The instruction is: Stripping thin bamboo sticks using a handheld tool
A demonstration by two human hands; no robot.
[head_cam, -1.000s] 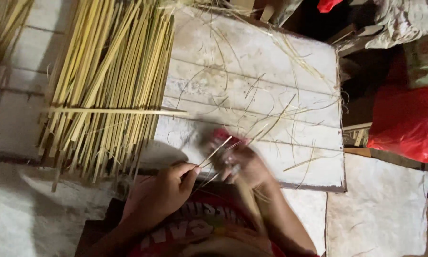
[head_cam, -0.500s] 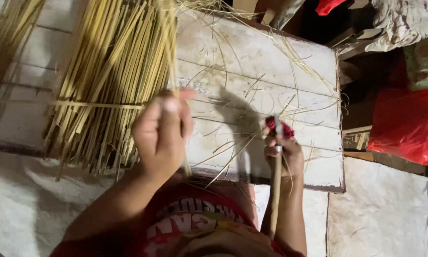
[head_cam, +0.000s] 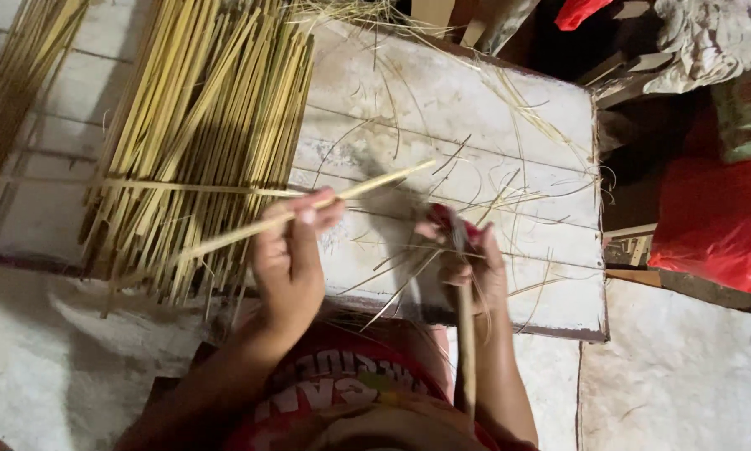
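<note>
Bamboo strip, thin and pale yellow, lies slantwise across the near left part of the white wooden board, its far end raised over the planks and its near end trailing down over the pile of bamboo strips that covers the board's left side. The left hand comes up from the board's near edge with the forearm angled in from the left, and its fingers are closed on the strip near its middle, thumb and fingertips pinching it. The right hand sits just right of it over the board's near edge, wrist bent back, wrapped around a knife with a long wooden handle; a red-wrapped end shows above the fist. Loose fibres lie scattered on the board.
</note>
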